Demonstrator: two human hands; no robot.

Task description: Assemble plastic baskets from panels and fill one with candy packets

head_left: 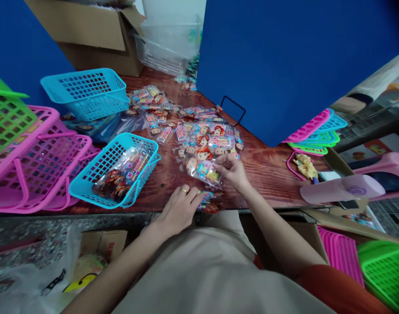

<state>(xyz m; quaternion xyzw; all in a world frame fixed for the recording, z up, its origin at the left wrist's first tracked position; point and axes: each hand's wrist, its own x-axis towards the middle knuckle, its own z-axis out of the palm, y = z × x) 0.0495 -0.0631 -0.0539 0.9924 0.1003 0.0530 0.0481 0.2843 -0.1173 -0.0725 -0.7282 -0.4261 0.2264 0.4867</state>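
Note:
Several clear packets of small cartoon-face toys (199, 135) lie spread over the wooden table (268, 174). My right hand (232, 171) pinches one packet (204, 170) at the near edge of the pile, fingers closed on its plastic. With a ring on one finger, my left hand (181, 209) rests at the table's front edge, its fingers curled over a small stack of packets (209, 203). A blue basket (116, 174) to the left of my hands holds several packets.
Pink baskets (39, 170), a green one (6, 117) and another blue basket (86, 91) crowd the left. A cardboard box (95, 35) and clear bin (167, 48) stand behind. A blue panel (284, 65) rises at right, with stacked basket lids (317, 131) and a pink handle (343, 189) beside it.

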